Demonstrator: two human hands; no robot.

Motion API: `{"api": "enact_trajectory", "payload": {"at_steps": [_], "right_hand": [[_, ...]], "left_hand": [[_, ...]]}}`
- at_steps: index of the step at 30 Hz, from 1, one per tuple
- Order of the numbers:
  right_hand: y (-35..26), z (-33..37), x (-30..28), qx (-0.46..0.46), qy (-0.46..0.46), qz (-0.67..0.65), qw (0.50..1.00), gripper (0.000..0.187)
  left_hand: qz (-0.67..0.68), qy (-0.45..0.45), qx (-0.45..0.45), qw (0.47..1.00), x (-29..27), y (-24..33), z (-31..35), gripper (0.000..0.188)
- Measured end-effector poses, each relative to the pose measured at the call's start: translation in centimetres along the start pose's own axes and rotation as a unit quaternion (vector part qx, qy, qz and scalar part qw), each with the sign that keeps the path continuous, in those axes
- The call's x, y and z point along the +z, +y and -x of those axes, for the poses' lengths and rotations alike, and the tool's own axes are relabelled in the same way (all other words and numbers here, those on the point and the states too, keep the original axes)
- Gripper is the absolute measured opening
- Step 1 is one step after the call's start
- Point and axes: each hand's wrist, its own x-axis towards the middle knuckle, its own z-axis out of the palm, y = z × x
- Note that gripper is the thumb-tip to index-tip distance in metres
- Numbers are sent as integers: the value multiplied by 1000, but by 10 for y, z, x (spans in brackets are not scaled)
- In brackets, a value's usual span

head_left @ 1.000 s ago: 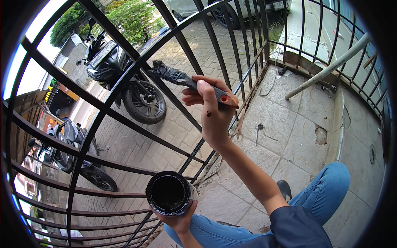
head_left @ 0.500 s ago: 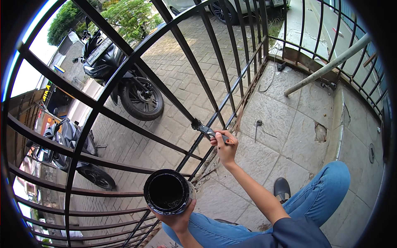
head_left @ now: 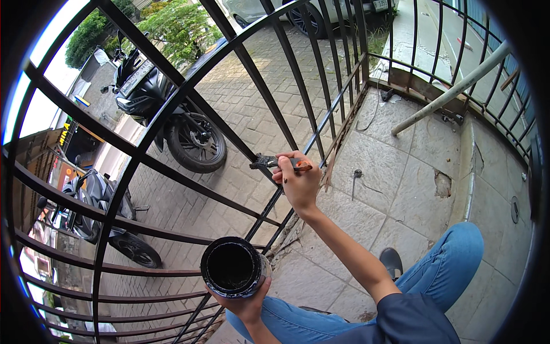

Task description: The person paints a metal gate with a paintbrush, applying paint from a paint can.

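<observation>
My right hand point(head_left: 299, 182) is closed round the handle of a paintbrush point(head_left: 278, 163). Its bristles, thick with black paint, lie against an upright bar of the dark metal fence point(head_left: 229, 135), a little above the bottom rails. Low in front of me, my left hand point(head_left: 247, 307) grips an open paint can point(head_left: 232, 267) from below and the side. The can tilts so that its mouth faces up at me; black paint coats the rim and inside. Dark paint spots mark the back of my right hand.
Beyond the fence two motorcycles point(head_left: 197, 140) stand on brick paving, with a car point(head_left: 309, 20) farther back. On the stone tiles point(head_left: 372, 215) to my right lie a thin rod point(head_left: 354, 182) and a wire. A slanted pale pole point(head_left: 452, 89) crosses near the far right corner. My bent knee point(head_left: 458, 246) is at the right.
My right hand has moved left and slightly up with the paintbrush, and the brush has turned flatter against the bar. The left hand holds the can almost in the same place.
</observation>
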Motion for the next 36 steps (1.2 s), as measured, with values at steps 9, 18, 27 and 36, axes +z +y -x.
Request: {"api": "enact_trajectory", "payload": {"at_steps": [9,18,27,36], "right_hand": [[-102,-14,40,-123,-49,-266,955,18],[0,17,2,-40,-38,-169,984,21],[93,51,-60,25,31,10,999,17],[67,25,-34,67,39,99,992,16]], "left_hand": [[6,-13,-10,1000,2,3,-2,107],[-4,-11,-31,999,-2,3,1,111],[-31,-26,-66,997,-1,13,3,119],[-59,-17,-6,998,-3,-3,5,116]]}}
